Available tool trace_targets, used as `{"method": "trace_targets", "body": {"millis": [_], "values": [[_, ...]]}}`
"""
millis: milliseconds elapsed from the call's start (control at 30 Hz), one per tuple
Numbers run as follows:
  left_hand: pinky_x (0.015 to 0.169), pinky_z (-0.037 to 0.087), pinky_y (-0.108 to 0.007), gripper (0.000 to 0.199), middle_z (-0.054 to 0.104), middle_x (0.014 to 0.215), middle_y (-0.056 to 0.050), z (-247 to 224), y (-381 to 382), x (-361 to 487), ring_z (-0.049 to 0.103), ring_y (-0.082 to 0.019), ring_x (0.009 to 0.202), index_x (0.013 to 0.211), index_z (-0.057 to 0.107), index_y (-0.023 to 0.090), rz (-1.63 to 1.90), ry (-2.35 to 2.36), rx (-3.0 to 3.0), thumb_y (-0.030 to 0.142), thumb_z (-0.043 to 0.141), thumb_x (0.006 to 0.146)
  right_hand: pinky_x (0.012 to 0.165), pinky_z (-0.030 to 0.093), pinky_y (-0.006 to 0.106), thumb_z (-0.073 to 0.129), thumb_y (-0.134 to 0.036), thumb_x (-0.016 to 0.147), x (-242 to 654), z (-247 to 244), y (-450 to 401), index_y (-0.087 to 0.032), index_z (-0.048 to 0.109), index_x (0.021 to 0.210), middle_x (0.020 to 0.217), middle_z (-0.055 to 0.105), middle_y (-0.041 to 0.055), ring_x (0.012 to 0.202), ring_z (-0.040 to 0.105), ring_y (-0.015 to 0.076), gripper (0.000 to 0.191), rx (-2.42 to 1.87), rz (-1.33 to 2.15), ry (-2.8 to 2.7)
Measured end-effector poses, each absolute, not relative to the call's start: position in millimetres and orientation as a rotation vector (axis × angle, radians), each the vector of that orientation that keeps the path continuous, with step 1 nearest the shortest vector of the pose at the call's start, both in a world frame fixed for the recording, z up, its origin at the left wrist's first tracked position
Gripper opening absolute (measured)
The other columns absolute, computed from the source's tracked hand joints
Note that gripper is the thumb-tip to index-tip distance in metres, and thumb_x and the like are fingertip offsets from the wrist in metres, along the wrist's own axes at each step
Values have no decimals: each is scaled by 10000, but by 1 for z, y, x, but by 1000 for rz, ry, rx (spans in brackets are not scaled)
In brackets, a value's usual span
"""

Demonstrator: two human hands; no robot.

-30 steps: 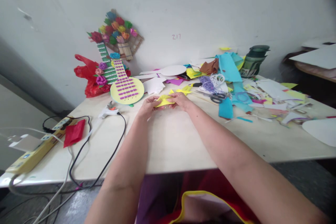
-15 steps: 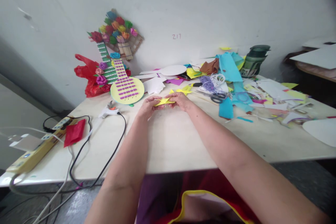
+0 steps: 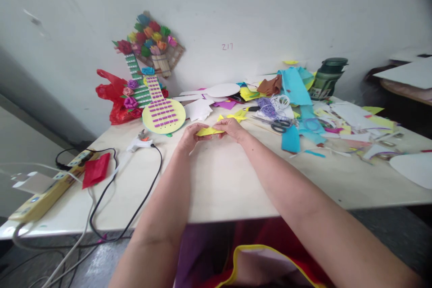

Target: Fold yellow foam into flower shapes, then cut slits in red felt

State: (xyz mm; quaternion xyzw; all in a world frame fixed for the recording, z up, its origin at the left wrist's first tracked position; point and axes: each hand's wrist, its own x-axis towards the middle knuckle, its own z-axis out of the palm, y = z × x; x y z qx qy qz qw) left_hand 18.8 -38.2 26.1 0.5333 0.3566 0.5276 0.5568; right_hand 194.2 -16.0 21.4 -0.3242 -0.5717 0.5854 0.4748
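Note:
A small piece of yellow paper (image 3: 208, 132) is stretched between my two hands, just above the table. My left hand (image 3: 193, 137) pinches its left end, and my right hand (image 3: 232, 129) grips the right end with the fingers curled. Parts of the paper are hidden behind the fingers. Beyond my right hand lie more yellow paper pieces (image 3: 238, 116) on the tabletop. A yellow banjo-shaped craft (image 3: 164, 117) with purple strips leans to the left of my hands.
A white glue gun (image 3: 139, 144) lies left, its black cord running past a yellow power strip (image 3: 56, 189) and red paper (image 3: 96, 170). On the right are scissors (image 3: 281, 126), purple yarn (image 3: 267, 108), blue crepe paper (image 3: 293, 87), scraps and a green bottle (image 3: 328, 80).
The yellow paper's shape has changed between my fingers: its pointed, star-like outline now looks like a flatter strip. Both hands stay in nearly the same place.

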Motion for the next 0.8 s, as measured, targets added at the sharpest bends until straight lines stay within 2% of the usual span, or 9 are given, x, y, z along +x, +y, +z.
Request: {"method": "trace_targets", "body": {"millis": [367, 500, 633, 800], "values": [[652, 544, -338, 275, 620, 740, -39, 24, -34, 16, 622, -167, 703, 844, 605, 114, 1264, 905, 1276, 249, 660, 612, 434, 490, 190, 715, -209, 575, 191, 19, -15, -125, 687, 782, 673, 642, 6, 533, 555, 85, 225, -816, 1343, -1429], [613, 547, -335, 316, 630, 770, -70, 25, -33, 16, 628, -184, 700, 814, 619, 103, 1301, 952, 1233, 386, 627, 674, 461, 501, 191, 702, -222, 597, 190, 20, -16, -132, 690, 803, 705, 643, 13, 592, 567, 98, 225, -807, 1290, -1455], [578, 527, -309, 436, 653, 705, -91, 24, -33, 17, 625, -178, 585, 838, 625, 110, 1179, 985, 1187, 522, 594, 700, 489, 506, 195, 682, -233, 625, 189, 21, -17, -134, 688, 834, 738, 642, 19, 632, 574, 107, 231, -811, 1225, -1449], [560, 492, -252, 340, 640, 642, -54, 20, -35, 18, 591, -126, 529, 839, 632, 111, 1129, 946, 1202, 381, 704, 644, 525, 509, 198, 675, -228, 642, 184, 21, -18, -133, 676, 867, 809, 648, 27, 648, 577, 102, 245, -837, 1199, -1394]]}}
